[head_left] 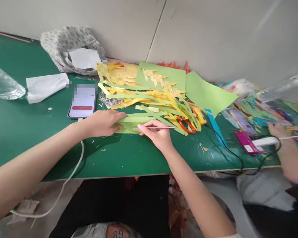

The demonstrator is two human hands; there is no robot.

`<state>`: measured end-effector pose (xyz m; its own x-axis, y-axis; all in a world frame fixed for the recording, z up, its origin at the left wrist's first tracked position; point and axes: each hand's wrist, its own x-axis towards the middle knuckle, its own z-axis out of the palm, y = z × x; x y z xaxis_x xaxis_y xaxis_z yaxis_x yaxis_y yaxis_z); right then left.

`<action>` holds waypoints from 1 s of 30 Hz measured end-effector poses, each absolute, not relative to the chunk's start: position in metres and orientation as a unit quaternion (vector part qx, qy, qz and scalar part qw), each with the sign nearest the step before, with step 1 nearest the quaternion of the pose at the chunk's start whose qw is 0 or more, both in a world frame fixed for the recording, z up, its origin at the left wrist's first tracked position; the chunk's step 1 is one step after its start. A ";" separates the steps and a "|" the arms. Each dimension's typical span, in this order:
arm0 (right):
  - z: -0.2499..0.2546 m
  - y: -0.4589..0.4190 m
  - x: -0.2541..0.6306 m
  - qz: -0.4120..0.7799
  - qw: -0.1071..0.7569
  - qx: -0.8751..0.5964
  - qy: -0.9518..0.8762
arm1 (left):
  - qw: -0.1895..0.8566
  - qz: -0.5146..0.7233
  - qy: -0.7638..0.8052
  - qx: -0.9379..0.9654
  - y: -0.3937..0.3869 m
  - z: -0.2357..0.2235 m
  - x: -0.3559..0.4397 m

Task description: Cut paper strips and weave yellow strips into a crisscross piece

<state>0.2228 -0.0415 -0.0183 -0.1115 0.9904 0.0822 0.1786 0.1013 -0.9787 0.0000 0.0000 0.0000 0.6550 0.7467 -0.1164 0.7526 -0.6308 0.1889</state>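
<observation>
On the table, a folded-looking light green paper [129,123] lies in front of me. My left hand [103,123] presses on the left end of this paper, thumb and fingers spread apart. My right hand [156,133] pinches a slim pink pen-shaped tool [161,128], its tip resting on or just above the paper. Whether it is a pen or another pointed tool, I cannot tell. Behind both hands is a loose pile of yellow and green paper strips [131,96]. Red-handled scissors [186,125] lie partly under the strips, to the right of my right hand.
A phone [82,102] with a white cable [80,158] sits left of the paper. Farther back are a patterned fabric bag [58,43], tissue [47,86] and a plastic bottle [5,82]. Green sheets [206,91] lean behind. At right, another person's hands [285,142] work near a magenta device [248,142].
</observation>
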 end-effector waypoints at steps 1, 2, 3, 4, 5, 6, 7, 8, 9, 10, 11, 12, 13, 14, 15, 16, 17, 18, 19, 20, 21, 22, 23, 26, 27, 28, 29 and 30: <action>-0.018 -0.041 0.222 0.453 0.445 -0.497 -0.592 | 0.111 -0.016 0.417 0.902 0.000 0.000 0.000; -0.018 -0.041 0.222 0.453 0.443 -0.499 -0.591 | 0.112 -0.017 0.418 0.901 0.000 0.000 0.001; -0.018 -0.041 0.222 0.453 0.441 -0.502 -0.590 | 0.112 -0.019 0.419 0.901 0.000 0.001 0.001; -0.018 -0.041 0.222 0.453 0.440 -0.504 -0.589 | 0.113 -0.020 0.421 0.900 0.000 0.001 0.001; -0.018 -0.040 0.222 0.454 0.438 -0.507 -0.588 | 0.113 -0.021 0.422 0.899 0.000 0.001 0.002; -0.019 -0.040 0.223 0.454 0.437 -0.508 -0.587 | 0.113 -0.021 0.424 0.899 -0.001 0.002 0.002; -0.020 -0.040 0.224 0.455 0.438 -0.509 -0.585 | 0.114 -0.021 0.424 0.898 -0.001 0.002 0.002; -0.021 -0.039 0.224 0.454 0.439 -0.508 -0.585 | 0.114 -0.021 0.424 0.898 -0.001 0.002 0.002; -0.022 -0.039 0.225 0.452 0.442 -0.508 -0.585 | 0.115 -0.021 0.424 0.898 -0.001 0.003 0.002; -0.023 -0.039 0.226 0.450 0.444 -0.509 -0.585 | 0.116 -0.020 0.424 0.898 -0.001 0.003 0.002; -0.023 -0.039 0.226 0.446 0.445 -0.511 -0.585 | 0.117 -0.020 0.424 0.898 -0.002 0.003 0.002; -0.023 -0.039 0.227 0.444 0.445 -0.513 -0.584 | 0.117 -0.020 0.424 0.898 -0.001 0.003 0.002; -0.023 -0.039 0.228 0.443 0.445 -0.516 -0.583 | 0.117 -0.019 0.424 0.898 -0.001 0.002 0.002; -0.023 -0.039 0.228 0.443 0.446 -0.518 -0.580 | 0.117 -0.019 0.424 0.898 -0.001 0.002 0.002; -0.022 -0.038 0.229 0.443 0.449 -0.519 -0.576 | 0.116 -0.019 0.423 0.898 -0.001 0.002 0.002; -0.022 -0.038 0.229 0.443 0.453 -0.521 -0.572 | 0.116 -0.020 0.423 0.899 -0.001 0.001 0.002; -0.022 -0.038 0.230 0.443 0.455 -0.523 -0.568 | 0.116 -0.020 0.422 0.899 0.000 0.001 0.002; -0.022 -0.038 0.230 0.441 0.457 -0.525 -0.566 | 0.115 -0.020 0.422 0.899 0.000 0.001 0.002; -0.022 -0.038 0.231 0.440 0.458 -0.526 -0.566 | 0.115 -0.020 0.423 0.899 0.000 0.001 0.002; -0.022 -0.038 0.231 0.439 0.458 -0.525 -0.567 | 0.114 -0.020 0.423 0.898 0.000 0.001 0.002; -0.022 -0.038 0.231 0.437 0.458 -0.524 -0.570 | 0.113 -0.021 0.425 0.898 0.000 0.001 0.002; -0.022 -0.038 0.232 0.434 0.457 -0.525 -0.573 | 0.112 -0.021 0.426 0.898 0.000 0.001 0.002; -0.022 -0.038 0.232 0.430 0.457 -0.525 -0.575 | 0.112 -0.021 0.426 0.897 0.000 0.001 0.002; -0.023 -0.037 0.235 0.419 0.459 -0.529 -0.578 | 0.111 -0.022 0.428 0.897 0.000 0.001 0.002; -0.023 -0.037 0.236 0.418 0.457 -0.529 -0.580 | 0.112 -0.023 0.428 0.897 0.000 0.001 0.002; -0.023 -0.036 0.237 0.417 0.455 -0.528 -0.583 | 0.112 -0.024 0.428 0.896 0.000 0.001 0.002; -0.023 -0.036 0.238 0.418 0.452 -0.527 -0.586 | 0.112 -0.025 0.429 0.896 0.000 0.001 0.002; -0.023 -0.036 0.239 0.418 0.449 -0.526 -0.589 | 0.112 -0.025 0.429 0.896 0.000 0.001 0.002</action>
<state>0.2393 -0.0357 -0.0227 -0.0427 0.9950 0.0901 0.2441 0.0979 -0.9648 0.0016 -0.0001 0.0007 0.6306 0.7631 -0.1416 0.7745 -0.6069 0.1787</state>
